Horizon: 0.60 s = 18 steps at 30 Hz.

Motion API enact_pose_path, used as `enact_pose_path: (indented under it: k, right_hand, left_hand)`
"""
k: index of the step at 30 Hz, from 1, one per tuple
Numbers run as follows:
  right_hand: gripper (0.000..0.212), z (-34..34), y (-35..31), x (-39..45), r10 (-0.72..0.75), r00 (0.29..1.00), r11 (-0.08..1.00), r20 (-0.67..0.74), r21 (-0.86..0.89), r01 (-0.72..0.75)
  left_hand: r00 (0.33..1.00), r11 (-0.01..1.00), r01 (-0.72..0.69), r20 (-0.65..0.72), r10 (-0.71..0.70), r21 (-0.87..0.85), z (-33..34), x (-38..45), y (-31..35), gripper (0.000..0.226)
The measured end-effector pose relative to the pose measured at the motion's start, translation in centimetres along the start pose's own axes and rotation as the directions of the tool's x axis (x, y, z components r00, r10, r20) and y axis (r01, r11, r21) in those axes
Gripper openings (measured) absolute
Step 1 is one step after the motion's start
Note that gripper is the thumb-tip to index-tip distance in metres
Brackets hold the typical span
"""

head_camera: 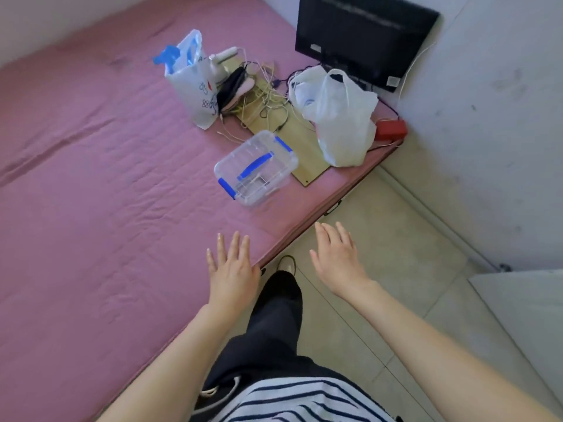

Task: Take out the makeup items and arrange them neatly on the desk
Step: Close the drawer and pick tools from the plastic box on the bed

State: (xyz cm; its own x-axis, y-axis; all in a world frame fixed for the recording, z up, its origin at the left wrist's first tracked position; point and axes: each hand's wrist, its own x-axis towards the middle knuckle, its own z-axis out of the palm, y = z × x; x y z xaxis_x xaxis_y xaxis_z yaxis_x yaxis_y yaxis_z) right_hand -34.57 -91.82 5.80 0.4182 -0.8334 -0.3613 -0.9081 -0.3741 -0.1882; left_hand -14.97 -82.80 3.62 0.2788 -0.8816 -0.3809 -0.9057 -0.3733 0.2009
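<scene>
The clear plastic box with blue handle and clasps [256,168] sits lid-on on the pink mattress [106,178], ahead of me, long axis slanting up-right. My left hand [232,271] and right hand [336,260] hover spread and empty, about equally near it.

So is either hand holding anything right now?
No. The left hand and the right hand are both empty, fingers straight, short of the clear box on the pink mattress.

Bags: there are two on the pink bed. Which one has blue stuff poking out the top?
The upright printed bag on the left, beside the tangled cords. The plain white bag near the monitor shows nothing blue on top.
</scene>
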Motion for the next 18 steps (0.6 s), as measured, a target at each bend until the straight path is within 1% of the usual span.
enact_pose_path:
  k: [3, 7, 13, 18]
  right_hand:
    - [0.062, -1.7, 1.0, 3.3, 0.005, 1.0, 1.0, -0.003, -0.017, -0.005]
    - [0.062, -4.5, 2.0, 9.3, -0.048, 0.999, 0.997, -0.006, -0.067, 0.047]
    - [0.061, -7.6, 3.0, 17.6, -0.122, 0.992, 0.984, 0.017, -0.126, 0.123]
    - [0.059, -9.3, 3.7, 23.5, -0.175, 0.981, 0.977, 0.078, -0.109, 0.183]
  left_hand:
    - [0.999, 1.0, 0.023, 0.031, -0.022, -0.013, -0.5, 3.3, 0.8, 0.064]
    - [0.999, 0.999, 0.043, 0.03, -0.042, -0.028, -1.9, 9.1, 2.0, 0.064]
    - [0.994, 0.993, 0.105, -0.005, -0.105, -0.055, -3.6, 15.8, 2.9, 0.064]
    - [0.978, 0.973, 0.207, 0.0, -0.208, -0.103, -4.7, 19.6, 3.3, 0.062]
